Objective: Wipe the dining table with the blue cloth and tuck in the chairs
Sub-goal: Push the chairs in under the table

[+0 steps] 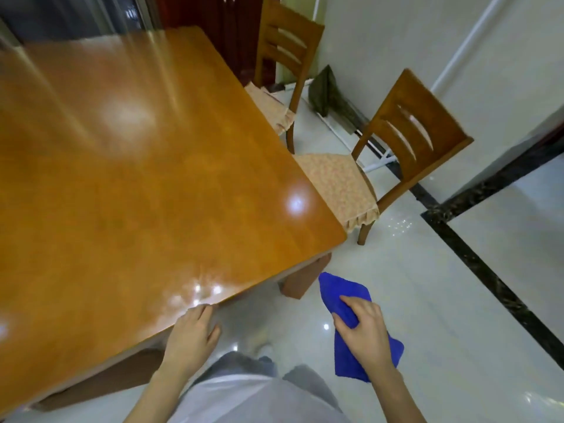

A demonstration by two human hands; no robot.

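We see one desk (137, 178), two chairs (406, 138) at two o'clock, one cloth (345, 297). Right grip (364, 328) squeezes it; left grip (192, 337), fingers loose, touches the desk edge.

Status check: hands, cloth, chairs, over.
Right hand gripping blue cloth, off the table. Left hand on table edge. Two chairs not fully tucked. Nothing in the way.

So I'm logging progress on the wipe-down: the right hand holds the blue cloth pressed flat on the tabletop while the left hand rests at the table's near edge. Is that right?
Not quite. The head view shows the right hand holding the blue cloth off the table, over the floor past its corner, not pressed flat on the tabletop. The left hand does rest at the table's near edge.
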